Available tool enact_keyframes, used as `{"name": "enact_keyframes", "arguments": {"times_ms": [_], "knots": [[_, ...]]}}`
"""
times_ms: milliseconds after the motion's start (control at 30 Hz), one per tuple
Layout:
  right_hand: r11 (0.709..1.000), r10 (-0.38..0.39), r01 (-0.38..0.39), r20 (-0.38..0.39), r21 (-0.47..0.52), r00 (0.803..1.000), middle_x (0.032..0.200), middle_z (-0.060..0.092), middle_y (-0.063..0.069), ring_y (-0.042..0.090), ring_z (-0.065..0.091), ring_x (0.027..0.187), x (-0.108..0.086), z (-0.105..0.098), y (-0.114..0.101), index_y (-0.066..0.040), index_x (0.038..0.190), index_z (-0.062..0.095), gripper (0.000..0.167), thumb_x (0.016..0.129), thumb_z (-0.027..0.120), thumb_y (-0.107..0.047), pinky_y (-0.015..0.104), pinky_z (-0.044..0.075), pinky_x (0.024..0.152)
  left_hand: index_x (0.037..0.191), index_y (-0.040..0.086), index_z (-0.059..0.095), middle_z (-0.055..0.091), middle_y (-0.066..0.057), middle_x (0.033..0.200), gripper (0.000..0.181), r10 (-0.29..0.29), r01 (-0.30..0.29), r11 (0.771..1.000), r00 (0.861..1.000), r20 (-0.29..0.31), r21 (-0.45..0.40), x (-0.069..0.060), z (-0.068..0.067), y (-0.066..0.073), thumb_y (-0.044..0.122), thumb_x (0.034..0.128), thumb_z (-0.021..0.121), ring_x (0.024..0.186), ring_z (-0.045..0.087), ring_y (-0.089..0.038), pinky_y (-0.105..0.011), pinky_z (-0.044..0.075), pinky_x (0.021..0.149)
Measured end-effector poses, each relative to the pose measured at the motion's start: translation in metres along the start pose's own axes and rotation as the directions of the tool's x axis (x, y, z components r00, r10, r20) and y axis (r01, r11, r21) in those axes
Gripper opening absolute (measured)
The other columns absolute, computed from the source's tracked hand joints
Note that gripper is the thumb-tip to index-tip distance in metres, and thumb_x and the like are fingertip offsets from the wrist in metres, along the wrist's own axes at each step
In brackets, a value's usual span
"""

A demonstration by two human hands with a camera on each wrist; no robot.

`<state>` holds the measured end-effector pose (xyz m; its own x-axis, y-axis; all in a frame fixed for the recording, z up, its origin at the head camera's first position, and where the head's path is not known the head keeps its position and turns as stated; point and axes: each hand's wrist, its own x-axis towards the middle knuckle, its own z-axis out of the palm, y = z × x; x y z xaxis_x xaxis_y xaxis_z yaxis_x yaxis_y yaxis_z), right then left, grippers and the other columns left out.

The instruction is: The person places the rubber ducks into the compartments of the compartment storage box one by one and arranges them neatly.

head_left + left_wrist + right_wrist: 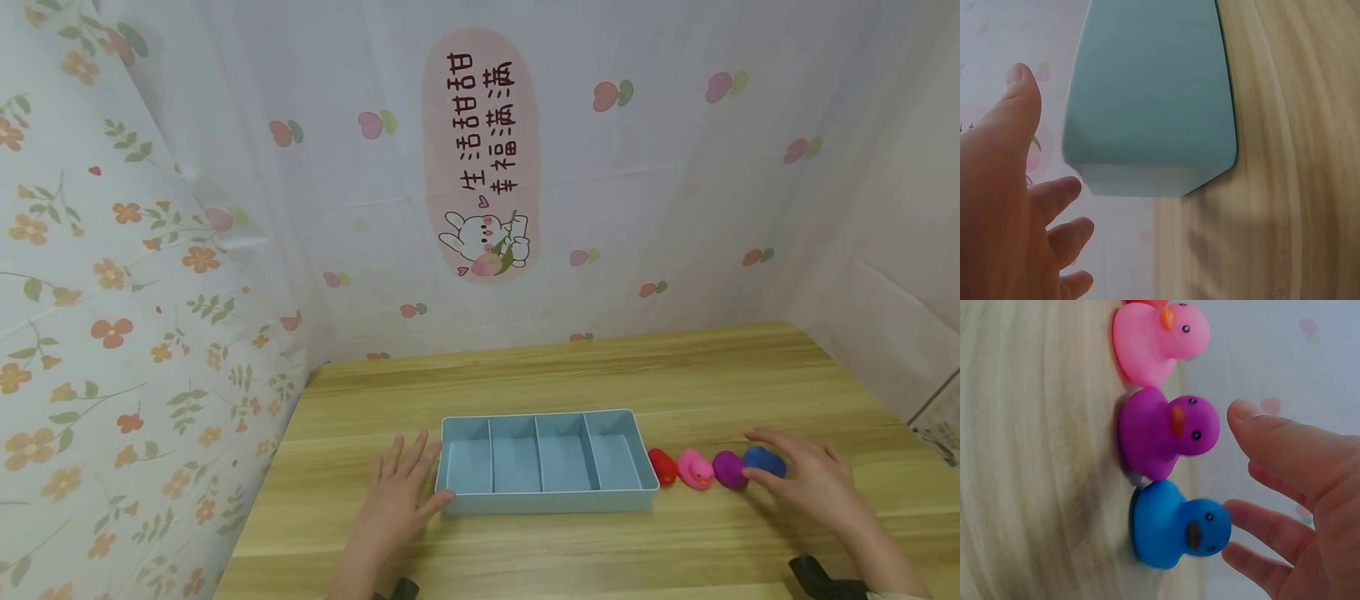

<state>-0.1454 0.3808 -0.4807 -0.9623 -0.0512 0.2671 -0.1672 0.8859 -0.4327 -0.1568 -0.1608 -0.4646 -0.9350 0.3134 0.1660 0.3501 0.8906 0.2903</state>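
Observation:
A light blue box with several compartments lies lengthwise on the table, and no object shows inside it. My left hand is at its left end, fingers spread; in the left wrist view the fingertips appear beside the box corner. Right of the box, rubber ducks stand in a row: red, pink, purple and blue. Over the blue duck hovers my right hand, thumb and fingers apart. The right wrist view shows the thumb near the purple duck and fingers behind the blue duck's head.
The wooden table ends at a printed cloth backdrop at the back. Floral cloth hangs along the left, and more pale cloth on the right.

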Motion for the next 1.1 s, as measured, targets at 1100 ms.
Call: {"name": "enact_keyframes", "arguments": {"times_ms": [1100], "knots": [[0.996, 0.089, -0.088, -0.058, 0.019, 0.994, 0.109, 0.059, 0.039, 0.064, 0.049, 0.099, -0.014, 0.011, 0.035, 0.003, 0.112, 0.061, 0.042, 0.081, 0.076, -0.019, 0.072, 0.033, 0.082, 0.143, 0.011, 0.045, 0.039, -0.005, 0.151, 0.067, 0.056, -0.056, 0.998, 0.995, -0.086, 0.002, 0.001, 0.016, 0.005, 0.047, 0.0881, 0.061, 0.142, 0.023, -0.045, -0.068, 0.024, 0.109]]}}
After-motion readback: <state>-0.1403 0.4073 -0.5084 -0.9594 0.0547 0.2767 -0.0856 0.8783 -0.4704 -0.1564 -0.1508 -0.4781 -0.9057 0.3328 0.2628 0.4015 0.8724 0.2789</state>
